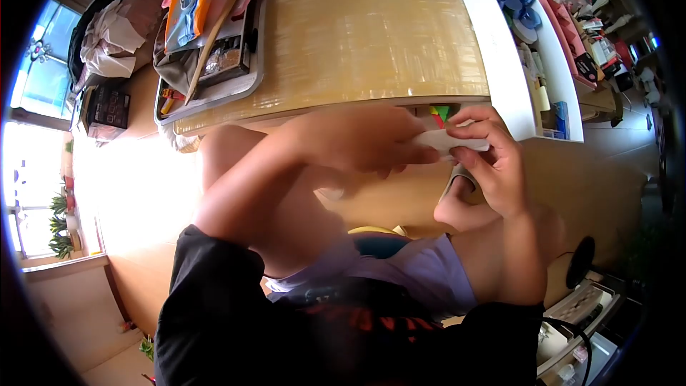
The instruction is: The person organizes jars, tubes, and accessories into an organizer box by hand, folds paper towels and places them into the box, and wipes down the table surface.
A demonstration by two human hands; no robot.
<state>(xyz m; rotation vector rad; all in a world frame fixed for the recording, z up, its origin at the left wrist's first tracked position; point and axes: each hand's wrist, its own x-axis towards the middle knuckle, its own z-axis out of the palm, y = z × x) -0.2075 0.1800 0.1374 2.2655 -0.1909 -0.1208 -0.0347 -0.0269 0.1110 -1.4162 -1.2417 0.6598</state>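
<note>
A narrow white piece [450,143], perhaps folded paper or tissue, is held up between my two hands, over my lap and just in front of the table edge. My right hand [496,164] pinches its right end between thumb and fingers. From the other side, my left hand [364,139] has closed fingers on its left end; this hand is slightly blurred and its fingertips partly cover the piece. Behind the hands, a small green and red item [441,112] shows at the table's edge.
The yellowish table [371,28] lies ahead, seemingly film-covered. On its left stands a grey tray [259,64] with packets, a wooden stick [221,25] and a dark box. At its right is a white box [518,100] holding blue rolls. A sandalled foot [451,200] rests below.
</note>
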